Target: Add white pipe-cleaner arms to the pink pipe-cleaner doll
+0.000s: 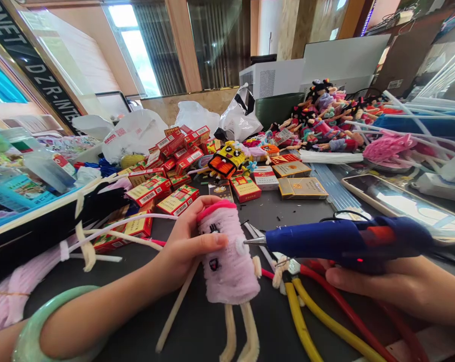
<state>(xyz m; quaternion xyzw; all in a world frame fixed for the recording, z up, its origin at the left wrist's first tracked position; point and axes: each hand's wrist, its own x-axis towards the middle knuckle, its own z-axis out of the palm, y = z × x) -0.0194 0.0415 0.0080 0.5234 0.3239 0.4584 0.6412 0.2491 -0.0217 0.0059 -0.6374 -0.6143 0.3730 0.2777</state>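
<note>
My left hand (185,244) grips a pale pink pipe-cleaner doll (227,264), a wrapped cylinder with a darker pink top, small black eye marks and cream pipe-cleaner legs. A pale green bangle (34,327) circles my left wrist. My right hand (378,281) holds a blue hot glue gun (344,239) with a small red light showing. Its metal nozzle (254,241) points left, its tip right by a white spot on the doll's side. Below the gun lie yellow-handled pliers (306,311) and red-handled pliers (352,314).
Red-and-yellow cigarette packs (178,199) lie heaped ahead on the dark table (197,337). Finished pipe-cleaner dolls (325,120) pile up at the back right. A phone (393,201) lies to the right, white plastic bags (135,134) stand behind, and pipe-cleaner bundles (50,221) lie left.
</note>
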